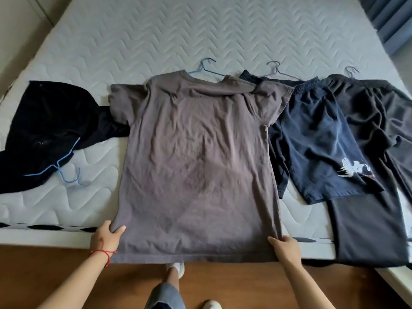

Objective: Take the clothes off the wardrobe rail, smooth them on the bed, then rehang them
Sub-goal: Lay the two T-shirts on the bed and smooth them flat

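- Both hands grip the near hem corners of the grey T-shirt [196, 157]: the left hand [107, 237] pinches the near-left corner with the thumb on top of the cloth, and the right hand [286, 245] pinches the near-right corner the same way.
- A red string bracelet [104, 254] circles the left wrist.
- Head view — the T-shirt lies flat in the middle of the bed [200, 36], collar at the far end, hem hanging just over the near edge of the quilted mattress.
- Its blue hanger [207, 68] is inside the collar, the hook poking out on the far side.
- To the left lies a crumpled black garment [46, 126], touching the T-shirt's left sleeve, with a light blue hanger [64, 166] lying on its near part, hook resting on the mattress.
- To the right lie navy shorts [321, 141] with a white print near the hem, their waistband partly under the T-shirt's right sleeve — a grey hanger [275, 68] shows at their far end.
- Farther right, black trousers [370, 170] run from far to near, the legs hanging over the bed's near edge; another hanger hook [351, 71] sticks out at their waistband.
- Below the hem, a wooden floor [245, 286] and the person's feet in white socks [179, 267] are visible.
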Available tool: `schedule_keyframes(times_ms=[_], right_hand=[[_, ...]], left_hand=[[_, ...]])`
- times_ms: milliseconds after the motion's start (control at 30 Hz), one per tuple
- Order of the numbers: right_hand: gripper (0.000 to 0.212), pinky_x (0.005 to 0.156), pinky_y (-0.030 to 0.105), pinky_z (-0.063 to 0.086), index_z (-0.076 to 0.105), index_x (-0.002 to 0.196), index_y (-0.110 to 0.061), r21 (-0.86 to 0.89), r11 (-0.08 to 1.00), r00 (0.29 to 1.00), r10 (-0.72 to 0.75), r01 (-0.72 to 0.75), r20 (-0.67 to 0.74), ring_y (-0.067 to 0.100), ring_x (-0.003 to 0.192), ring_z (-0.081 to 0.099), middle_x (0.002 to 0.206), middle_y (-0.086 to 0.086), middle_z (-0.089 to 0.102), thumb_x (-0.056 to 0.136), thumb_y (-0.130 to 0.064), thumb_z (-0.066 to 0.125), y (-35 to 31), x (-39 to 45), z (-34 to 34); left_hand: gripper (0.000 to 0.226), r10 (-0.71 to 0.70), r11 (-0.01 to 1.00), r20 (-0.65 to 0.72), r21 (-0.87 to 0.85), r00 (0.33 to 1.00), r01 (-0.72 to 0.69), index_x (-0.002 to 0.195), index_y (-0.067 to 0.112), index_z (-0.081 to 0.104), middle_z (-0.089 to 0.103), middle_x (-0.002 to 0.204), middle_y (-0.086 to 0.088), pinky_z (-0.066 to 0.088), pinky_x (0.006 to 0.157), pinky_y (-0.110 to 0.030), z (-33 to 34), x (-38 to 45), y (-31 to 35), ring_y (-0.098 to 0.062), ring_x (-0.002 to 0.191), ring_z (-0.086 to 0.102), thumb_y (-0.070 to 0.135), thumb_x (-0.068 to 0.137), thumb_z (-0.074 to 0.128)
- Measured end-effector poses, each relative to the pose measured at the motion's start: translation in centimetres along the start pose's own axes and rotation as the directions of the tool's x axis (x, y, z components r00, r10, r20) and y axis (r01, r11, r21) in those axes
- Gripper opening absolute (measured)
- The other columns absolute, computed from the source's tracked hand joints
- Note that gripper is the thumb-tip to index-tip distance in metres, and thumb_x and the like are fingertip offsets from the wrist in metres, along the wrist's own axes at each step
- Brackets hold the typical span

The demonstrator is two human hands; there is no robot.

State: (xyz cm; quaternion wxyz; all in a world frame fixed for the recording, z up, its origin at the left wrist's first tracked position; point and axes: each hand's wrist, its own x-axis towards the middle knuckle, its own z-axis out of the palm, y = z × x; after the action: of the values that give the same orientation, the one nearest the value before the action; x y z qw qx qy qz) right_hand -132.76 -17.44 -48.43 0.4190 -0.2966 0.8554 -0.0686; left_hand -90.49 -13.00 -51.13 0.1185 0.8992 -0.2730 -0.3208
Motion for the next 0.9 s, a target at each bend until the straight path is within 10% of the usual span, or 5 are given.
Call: schedule_keyframes(times_ms=[133, 633, 900], right_hand=[[0.039, 0.088, 0.038, 0.041, 0.051, 0.119, -0.003, 0.011, 0.996, 0.991, -0.089, 0.091, -0.096, 0.034, 0.11, 0.057, 0.116, 0.019, 0.062, 0.084, -0.017, 0.062, -2.1, 0.2, 0.0], [0.028, 0.088, 0.028, 0.039, 0.058, 0.116, -0.009, 0.13, 0.926, 0.908, -0.31, 0.356, -0.281, 0.025, 0.11, 0.057, 0.117, 0.009, 0.062, 0.089, -0.014, 0.054, -18.5, 10.9, 1.2], [0.032, 0.084, 0.022, 0.036, 0.053, 0.12, -0.009, 0.188, 0.895, 0.858, -0.302, 0.405, -0.415, 0.024, 0.109, 0.056, 0.117, 0.01, 0.063, 0.089, -0.008, 0.047, -25.5, 19.0, -1.1]], left_hand=[[0.05, 0.109, 0.983, -0.079, 0.157, 0.991, -0.095, 0.121, 0.001, 0.053, 0.058, 0.119, -0.028, 0.044, 0.091, -0.05, 0.3, 0.7, 2.1, -0.045, 0.11, 0.053, 0.019, 0.078, 0.069], [0.06, 0.736, 0.588, 0.201, 0.284, 0.647, -0.757, 0.116, 0.008, 0.061, 0.059, 0.127, -0.016, 0.05, 0.085, -0.052, 8.9, 7.7, 23.2, -0.032, 0.116, 0.054, 0.047, 0.075, 0.04], [0.077, 0.599, 0.626, 0.298, 0.404, 0.743, -0.667, 0.139, 0.02, 0.038, 0.037, 0.148, -0.008, 0.026, 0.102, -0.065, 15.7, 8.6, 25.7, -0.027, 0.139, 0.026, 0.063, 0.077, 0.023]])
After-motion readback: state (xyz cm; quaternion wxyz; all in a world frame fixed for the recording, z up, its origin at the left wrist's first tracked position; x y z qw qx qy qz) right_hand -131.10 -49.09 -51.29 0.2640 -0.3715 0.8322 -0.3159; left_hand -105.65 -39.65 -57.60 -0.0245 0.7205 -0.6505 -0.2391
